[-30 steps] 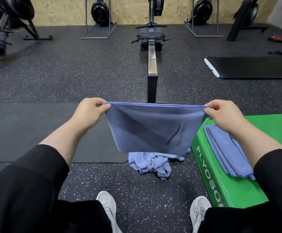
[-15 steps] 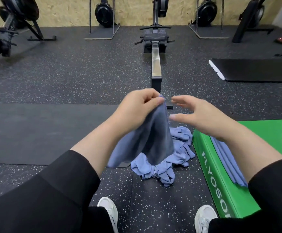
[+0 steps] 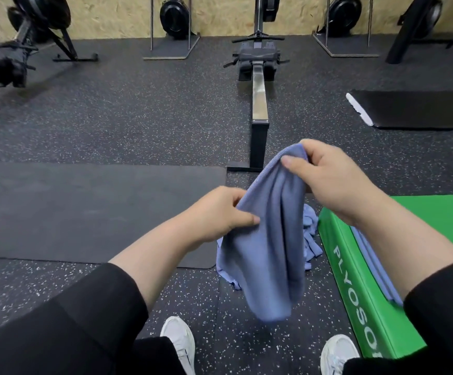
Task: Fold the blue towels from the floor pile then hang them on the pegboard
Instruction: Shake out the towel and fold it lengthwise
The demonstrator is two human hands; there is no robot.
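Note:
A blue towel (image 3: 271, 239) hangs folded in front of me, above the floor. My right hand (image 3: 330, 180) pinches its top end between thumb and fingers. Lower down, my left hand (image 3: 220, 212) grips the towel's left edge. Behind it the pile of crumpled blue towels (image 3: 310, 234) lies on the speckled floor, mostly hidden by the hanging towel. Folded blue towels (image 3: 374, 263) lie on the green plyo box (image 3: 355, 293) at the right, partly under my right forearm. The pegboard is not in view.
A rowing machine (image 3: 259, 104) runs straight ahead along the floor. A dark mat (image 3: 84, 209) lies at the left and a black mat (image 3: 420, 109) at the far right. More gym machines (image 3: 174, 20) stand along the back wall. My white shoes (image 3: 179, 345) are below.
The towel was first stretched wide between both hands. Both hands came together and folded it in half. My right hand now holds the top while my left has slid down its edge.

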